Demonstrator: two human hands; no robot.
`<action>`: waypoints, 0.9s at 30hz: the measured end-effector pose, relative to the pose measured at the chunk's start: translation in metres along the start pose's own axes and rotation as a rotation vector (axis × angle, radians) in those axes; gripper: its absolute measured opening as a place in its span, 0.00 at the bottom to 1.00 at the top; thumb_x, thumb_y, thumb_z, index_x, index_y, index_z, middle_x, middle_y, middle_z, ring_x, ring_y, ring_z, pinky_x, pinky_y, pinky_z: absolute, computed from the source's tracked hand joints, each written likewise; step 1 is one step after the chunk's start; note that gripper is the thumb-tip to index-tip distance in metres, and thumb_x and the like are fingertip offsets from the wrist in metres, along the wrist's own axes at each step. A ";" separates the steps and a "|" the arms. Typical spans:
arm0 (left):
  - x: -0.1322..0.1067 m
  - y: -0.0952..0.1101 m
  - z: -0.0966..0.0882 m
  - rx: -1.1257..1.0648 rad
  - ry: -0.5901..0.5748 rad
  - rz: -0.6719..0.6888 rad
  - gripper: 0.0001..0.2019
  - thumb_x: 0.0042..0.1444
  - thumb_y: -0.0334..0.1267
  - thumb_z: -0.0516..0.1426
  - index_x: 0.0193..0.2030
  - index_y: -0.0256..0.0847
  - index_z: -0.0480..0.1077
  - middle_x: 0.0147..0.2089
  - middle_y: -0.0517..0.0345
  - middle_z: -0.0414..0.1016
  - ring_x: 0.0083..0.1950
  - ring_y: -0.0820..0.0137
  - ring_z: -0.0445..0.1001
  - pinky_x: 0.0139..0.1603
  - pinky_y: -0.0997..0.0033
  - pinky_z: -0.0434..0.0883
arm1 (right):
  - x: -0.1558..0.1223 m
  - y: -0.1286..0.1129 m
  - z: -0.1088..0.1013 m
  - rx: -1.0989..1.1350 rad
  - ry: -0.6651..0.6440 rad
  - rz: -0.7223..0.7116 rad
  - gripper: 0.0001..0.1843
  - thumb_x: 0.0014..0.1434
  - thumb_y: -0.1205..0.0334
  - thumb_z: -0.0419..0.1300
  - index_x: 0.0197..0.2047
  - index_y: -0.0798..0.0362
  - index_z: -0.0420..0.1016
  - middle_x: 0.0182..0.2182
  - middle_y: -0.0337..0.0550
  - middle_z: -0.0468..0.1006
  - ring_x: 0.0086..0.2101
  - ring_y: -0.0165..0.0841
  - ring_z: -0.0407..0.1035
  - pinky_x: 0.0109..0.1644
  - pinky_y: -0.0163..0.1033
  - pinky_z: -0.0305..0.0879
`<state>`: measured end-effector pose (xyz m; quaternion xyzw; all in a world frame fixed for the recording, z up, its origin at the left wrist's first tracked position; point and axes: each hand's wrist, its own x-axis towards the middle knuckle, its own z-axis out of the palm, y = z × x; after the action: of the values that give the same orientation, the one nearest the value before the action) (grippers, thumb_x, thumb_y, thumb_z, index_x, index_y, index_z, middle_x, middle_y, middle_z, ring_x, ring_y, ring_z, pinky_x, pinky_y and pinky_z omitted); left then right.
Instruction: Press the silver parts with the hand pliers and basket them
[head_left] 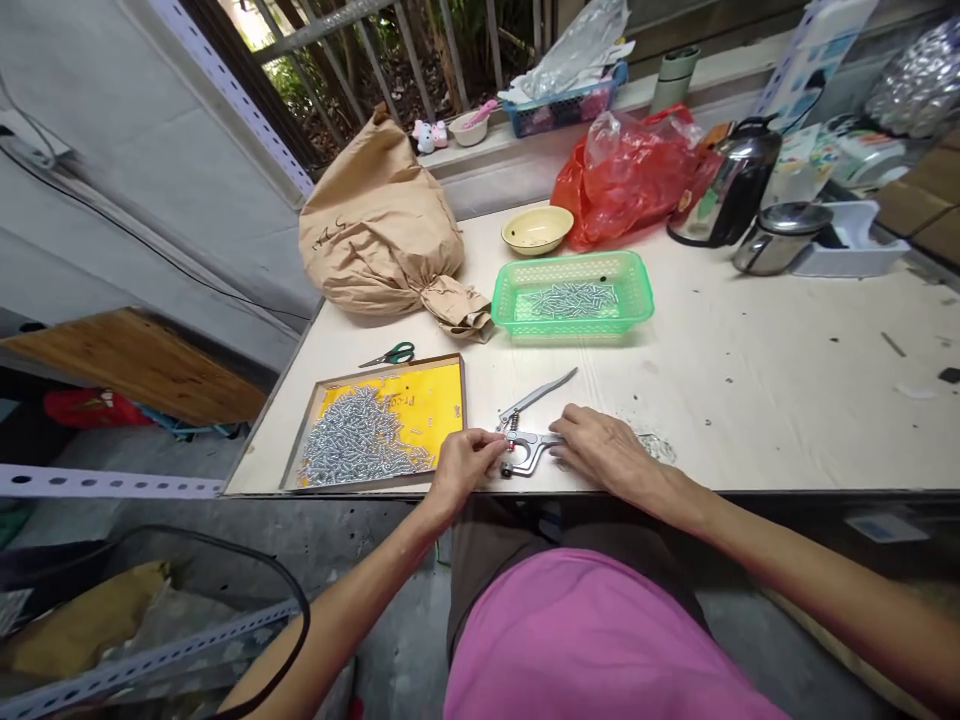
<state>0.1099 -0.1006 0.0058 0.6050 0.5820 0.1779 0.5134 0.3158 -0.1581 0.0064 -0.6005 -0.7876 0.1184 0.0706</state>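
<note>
Pale worktable (750,380), viewed from above. Left of the hand press (529,447): a yellow tray (429,400) heaped with screws (360,440). The left hand (463,465) pinches narrowly at the press's head; whether it holds anything cannot be told. The right hand (600,450) lies flat on the press's lower handle, and the upper lever slants away rightward. A green basket (574,262) stands beyond the press.

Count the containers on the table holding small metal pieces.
2: the yellow tray beside the left hand, and the green basket farther back; more may be hidden.
</note>
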 end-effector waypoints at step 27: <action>0.001 -0.001 0.015 -0.041 -0.112 -0.374 0.16 0.44 0.46 0.65 0.24 0.34 0.69 0.12 0.66 0.62 0.11 0.80 0.58 0.13 0.80 0.59 | 0.002 0.039 0.002 0.031 0.026 -0.053 0.18 0.58 0.58 0.61 0.51 0.54 0.69 0.51 0.54 0.69 0.49 0.44 0.63 0.47 0.45 0.60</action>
<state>0.1214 -0.1062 -0.0014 0.4847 0.6511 0.0570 0.5813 0.3511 -0.1464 -0.0064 -0.5796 -0.8004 0.1211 0.0934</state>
